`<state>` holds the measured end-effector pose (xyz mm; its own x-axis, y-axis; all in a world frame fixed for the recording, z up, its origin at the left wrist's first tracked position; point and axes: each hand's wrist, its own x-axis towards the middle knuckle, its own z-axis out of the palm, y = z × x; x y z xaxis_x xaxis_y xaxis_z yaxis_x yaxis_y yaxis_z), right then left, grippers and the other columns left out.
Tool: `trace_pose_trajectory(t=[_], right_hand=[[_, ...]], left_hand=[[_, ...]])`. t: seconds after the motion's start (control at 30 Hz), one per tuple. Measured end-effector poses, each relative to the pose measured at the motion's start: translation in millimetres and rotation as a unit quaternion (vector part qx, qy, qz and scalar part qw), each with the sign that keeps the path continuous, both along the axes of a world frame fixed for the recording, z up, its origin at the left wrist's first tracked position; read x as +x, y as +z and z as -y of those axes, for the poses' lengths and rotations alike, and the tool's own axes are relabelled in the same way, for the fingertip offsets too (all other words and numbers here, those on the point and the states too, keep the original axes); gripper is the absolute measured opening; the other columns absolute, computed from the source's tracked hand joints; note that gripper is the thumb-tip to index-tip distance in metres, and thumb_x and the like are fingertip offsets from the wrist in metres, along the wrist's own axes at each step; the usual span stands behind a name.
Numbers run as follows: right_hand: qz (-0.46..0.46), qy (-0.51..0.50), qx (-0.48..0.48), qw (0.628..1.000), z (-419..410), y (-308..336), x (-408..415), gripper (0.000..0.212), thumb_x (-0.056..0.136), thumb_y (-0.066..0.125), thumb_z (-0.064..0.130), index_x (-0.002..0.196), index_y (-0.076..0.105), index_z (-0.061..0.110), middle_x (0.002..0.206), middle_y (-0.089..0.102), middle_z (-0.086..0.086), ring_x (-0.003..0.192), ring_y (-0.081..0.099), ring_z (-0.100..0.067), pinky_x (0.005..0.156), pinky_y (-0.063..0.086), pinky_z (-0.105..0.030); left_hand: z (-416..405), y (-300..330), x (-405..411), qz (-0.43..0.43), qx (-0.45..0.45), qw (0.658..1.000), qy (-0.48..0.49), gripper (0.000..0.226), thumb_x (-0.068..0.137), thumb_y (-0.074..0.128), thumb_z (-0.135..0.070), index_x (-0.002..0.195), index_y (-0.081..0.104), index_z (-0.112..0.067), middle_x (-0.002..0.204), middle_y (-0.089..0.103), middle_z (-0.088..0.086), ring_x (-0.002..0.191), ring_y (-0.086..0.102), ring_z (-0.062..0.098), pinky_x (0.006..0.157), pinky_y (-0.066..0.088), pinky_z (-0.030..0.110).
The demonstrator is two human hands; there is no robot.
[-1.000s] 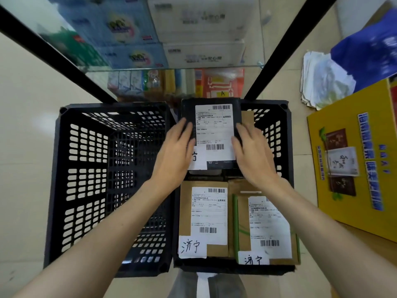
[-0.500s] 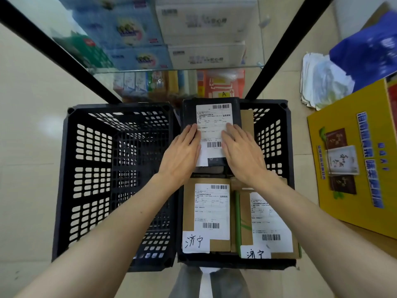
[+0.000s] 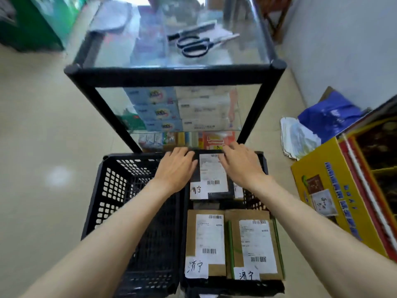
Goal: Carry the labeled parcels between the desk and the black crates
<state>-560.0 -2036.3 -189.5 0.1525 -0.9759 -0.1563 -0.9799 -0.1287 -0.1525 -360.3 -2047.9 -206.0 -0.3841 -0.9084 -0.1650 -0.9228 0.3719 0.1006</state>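
Your left hand (image 3: 175, 167) and right hand (image 3: 241, 166) press flat, fingers spread, on the black parcel (image 3: 211, 175) in the right crate (image 3: 263, 164); neither pinches it. Lifted like this it will likely slip onto the brown parcels (image 3: 232, 244).

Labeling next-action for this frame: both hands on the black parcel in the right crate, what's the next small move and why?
Probably lift the black parcel straight up. Left hand and right hand flank its far end, and it lies atop the others in the right crate, nothing on it. Grip is unclear.

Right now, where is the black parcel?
In the head view, the black parcel lies at the far end of the right crate, between the left hand and right hand, beyond the two brown parcels.
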Motion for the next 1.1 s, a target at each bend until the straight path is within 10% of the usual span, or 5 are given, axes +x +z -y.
trace_pose_trajectory(t=[0.53, 1.1], right_hand=[[-0.001, -0.022, -0.158, 0.987, 15.1, 457.3, 5.0, 0.038, 0.105, 0.038, 0.037, 0.108, 0.063, 0.01, 0.118, 0.063, -0.013, 0.107, 0.062, -0.034, 0.076, 0.039, -0.038], [0.026, 0.226, -0.274, 0.935, -14.1, 517.1, 145.1, 0.04, 0.105, 0.035, 0.034, 0.118, 0.064, 0.01, 0.123, 0.063, -0.015, 0.111, 0.061, -0.035, 0.087, 0.047, -0.04]], left_hand=[[15.7, 471.2, -11.9, 0.004, -0.185, 0.981, 0.05, 0.044, 0.108, 0.035, -0.045, 0.113, 0.065, -0.014, 0.121, 0.067, 0.011, 0.111, 0.063, 0.032, 0.085, 0.046, 0.039], [-108.7, 529.2, 113.6, 0.04, -0.256, 0.914, 0.312, 0.045, 0.106, 0.036, -0.048, 0.127, 0.059, -0.015, 0.128, 0.063, 0.01, 0.121, 0.058, 0.03, 0.094, 0.045, 0.041]])
